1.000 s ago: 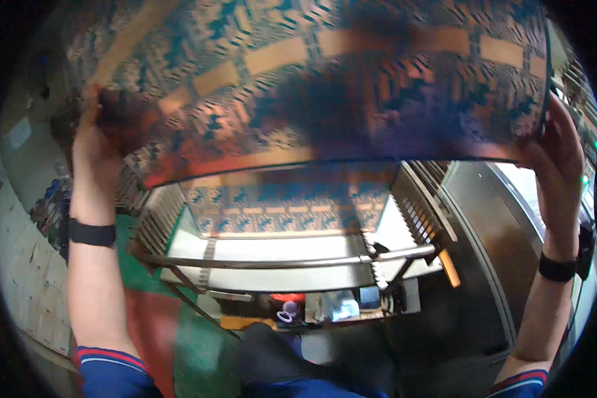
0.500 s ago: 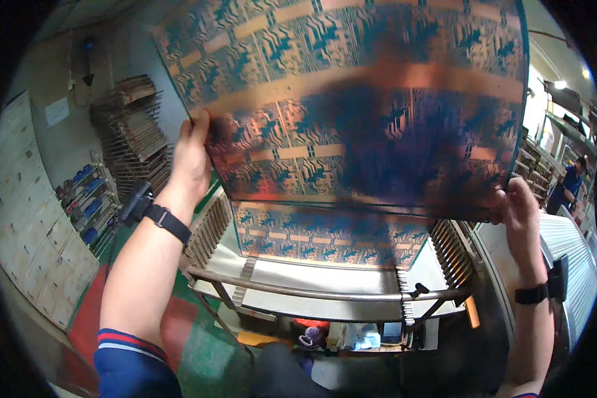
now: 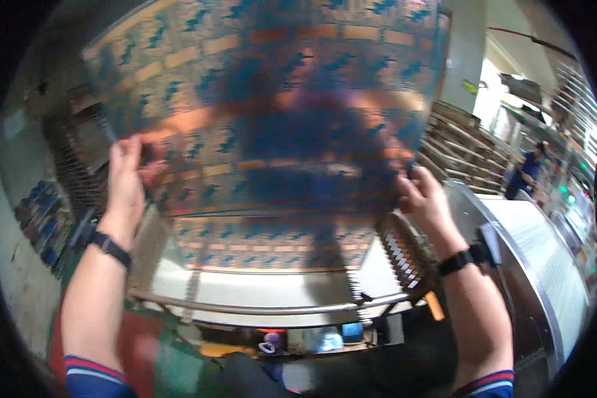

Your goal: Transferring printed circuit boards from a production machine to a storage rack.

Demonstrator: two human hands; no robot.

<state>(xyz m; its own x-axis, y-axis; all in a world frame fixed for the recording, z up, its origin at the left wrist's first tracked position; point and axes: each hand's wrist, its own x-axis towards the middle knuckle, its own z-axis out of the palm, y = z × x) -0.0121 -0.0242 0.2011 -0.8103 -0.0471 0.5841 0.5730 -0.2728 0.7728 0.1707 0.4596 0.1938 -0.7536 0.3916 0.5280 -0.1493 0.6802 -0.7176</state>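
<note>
A large copper-coloured circuit board panel (image 3: 212, 118) with blue-green patterning is held up before me, tilted and blurred. My left hand (image 3: 127, 178) closes on its left edge, low down. Near the lower right corner, my right hand (image 3: 426, 199) pinches the opposite edge between thumb and fingers. Below and behind hangs the slotted rack, its front metal rail (image 3: 245, 309) running across. A second circuit board panel (image 3: 272, 251) of the same pattern stands in that rack, its upper part hidden by the held one.
Slotted side combs (image 3: 402, 255) flank the rack. A shelf beneath holds a purple item (image 3: 270, 343) and a blue box (image 3: 352, 332). At right stands a machine with a ribbed pale cover (image 3: 544, 245); a person in dark blue (image 3: 528, 171) is beyond it. Stacked racks (image 3: 464, 142) line the back.
The view has swung to the right, so the panel, rack and both hands appear farther left. Both hands still grip the panel by its side edges.
</note>
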